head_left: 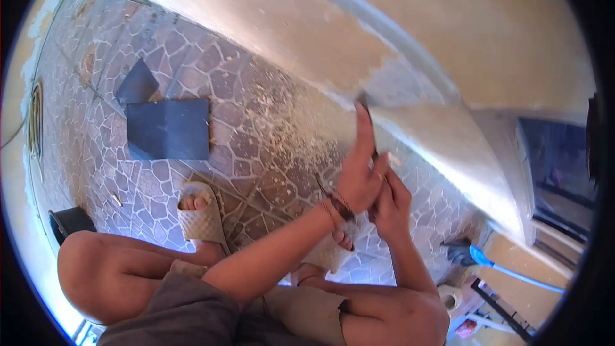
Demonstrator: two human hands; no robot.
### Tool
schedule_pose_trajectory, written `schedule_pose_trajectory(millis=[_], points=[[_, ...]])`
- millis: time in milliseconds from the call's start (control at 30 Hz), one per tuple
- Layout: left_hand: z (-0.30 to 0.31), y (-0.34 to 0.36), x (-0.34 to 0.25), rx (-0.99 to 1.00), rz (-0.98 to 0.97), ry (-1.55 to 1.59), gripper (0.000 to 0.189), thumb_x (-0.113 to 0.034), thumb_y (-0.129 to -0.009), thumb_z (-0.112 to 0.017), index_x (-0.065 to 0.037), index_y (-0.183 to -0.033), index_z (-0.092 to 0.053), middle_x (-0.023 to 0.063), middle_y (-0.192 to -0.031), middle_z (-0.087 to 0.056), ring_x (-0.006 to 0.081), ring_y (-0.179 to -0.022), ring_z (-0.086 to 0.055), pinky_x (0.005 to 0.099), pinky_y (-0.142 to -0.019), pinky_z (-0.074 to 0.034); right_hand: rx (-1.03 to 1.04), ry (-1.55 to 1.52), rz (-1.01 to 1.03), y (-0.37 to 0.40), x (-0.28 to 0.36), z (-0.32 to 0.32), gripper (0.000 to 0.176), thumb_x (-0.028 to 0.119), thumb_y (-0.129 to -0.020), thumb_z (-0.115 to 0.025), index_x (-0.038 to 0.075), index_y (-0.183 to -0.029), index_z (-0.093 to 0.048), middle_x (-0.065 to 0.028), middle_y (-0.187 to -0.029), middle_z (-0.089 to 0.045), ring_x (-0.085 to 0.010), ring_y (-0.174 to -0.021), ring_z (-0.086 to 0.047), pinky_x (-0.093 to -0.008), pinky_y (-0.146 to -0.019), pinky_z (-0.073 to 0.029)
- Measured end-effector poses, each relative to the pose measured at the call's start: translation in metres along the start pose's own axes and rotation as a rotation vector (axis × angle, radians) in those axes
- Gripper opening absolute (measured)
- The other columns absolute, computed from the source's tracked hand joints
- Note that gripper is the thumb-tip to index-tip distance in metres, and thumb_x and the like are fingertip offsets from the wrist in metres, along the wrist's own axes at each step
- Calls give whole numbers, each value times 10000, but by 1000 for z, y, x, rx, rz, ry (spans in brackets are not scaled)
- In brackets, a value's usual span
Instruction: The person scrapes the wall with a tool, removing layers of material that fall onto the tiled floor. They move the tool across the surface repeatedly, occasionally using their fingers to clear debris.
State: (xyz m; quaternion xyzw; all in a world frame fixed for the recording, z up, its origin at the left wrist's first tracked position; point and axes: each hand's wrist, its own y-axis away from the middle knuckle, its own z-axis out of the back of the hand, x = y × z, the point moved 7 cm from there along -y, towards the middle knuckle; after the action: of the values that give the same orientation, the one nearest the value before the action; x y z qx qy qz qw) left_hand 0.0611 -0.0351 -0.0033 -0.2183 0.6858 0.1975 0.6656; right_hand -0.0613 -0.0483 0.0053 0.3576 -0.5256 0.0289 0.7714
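A thin dark scraping tool [363,101] has its tip against the lower wall, at the border of a bare grey patch [400,83] and the tan coating. My left hand [359,179], with a bracelet at its wrist, is closed on the tool, its index finger stretched along it. Just right of it, my right hand [391,208] is closed around the lower part of the tool, touching the left hand. The fingers hide most of the handle.
Pale flakes [288,125] lie scattered on the stone-patterned floor [147,186] beside the wall. Dark sheets [170,129] rest to the left. My sandalled feet are below. A black container [70,222] stands far left; a blue-handled object [480,256] and a roll [450,298] are at lower right.
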Motion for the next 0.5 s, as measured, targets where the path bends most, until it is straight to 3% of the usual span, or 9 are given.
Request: schedule_pose_trajectory(millis=[67, 200, 267, 367, 433, 500], points=[[5, 0, 5, 4, 15, -28, 738, -106, -891, -470, 47, -1455, -18, 298, -1485, -175, 347, -1349, -314, 355, -1056, -304, 0, 21, 47, -8, 4, -9, 343, 126, -965, -446, -20, -1267, -517, 31, -663, -512, -25, -527, -415, -198, -465, -333], [-9, -1, -5, -77, -154, -258, 737, -87, -886, -455, 27, -1462, -10, 289, -1445, -269, 349, -1259, -429, 346, -1007, -365, 3, -14, -1, -6, 8, 13, 327, 128, -956, -464, -18, -1237, -546, 12, -693, -547, -24, -561, -432, -199, -491, -345], [-15, 0, -11, -102, -191, -303, 736, -72, -884, -450, 20, -1465, -8, 276, -1429, -301, 328, -1236, -450, 337, -1001, -370, 4, 50, 88, -14, 9, 10, 340, 152, -969, -439, -9, -1254, -532, 26, -625, -512, -24, -466, -401, -196, -412, -302], [3, -12, 18, -104, 205, 210, 744, -47, -876, -457, 23, -1464, -7, 264, -1422, -320, 293, -1240, -437, 342, -1009, -363, 51, 76, 143, -33, 20, -13, 344, 162, -975, -423, -3, -1257, -532, 30, -594, -501, -25, -424, -390, -195, -380, -280], [15, -17, 21, -132, 38, 19, 765, -52, -861, -463, 44, -1450, 16, 308, -1435, -268, 366, -1278, -392, 360, -1015, -358, 67, 88, 171, -39, 18, -20, 344, 161, -974, -421, -2, -1255, -535, 29, -597, -505, -28, -430, -395, -198, -387, -284], [14, -12, 12, -153, -75, -159, 766, -38, -861, -462, 23, -1463, 9, 273, -1403, -355, 303, -1215, -466, 341, -980, -392, 44, 90, 153, -33, 5, -10, 340, 154, -969, -427, -7, -1248, -536, 3, -642, -528, -44, -492, -425, -212, -441, -318]])
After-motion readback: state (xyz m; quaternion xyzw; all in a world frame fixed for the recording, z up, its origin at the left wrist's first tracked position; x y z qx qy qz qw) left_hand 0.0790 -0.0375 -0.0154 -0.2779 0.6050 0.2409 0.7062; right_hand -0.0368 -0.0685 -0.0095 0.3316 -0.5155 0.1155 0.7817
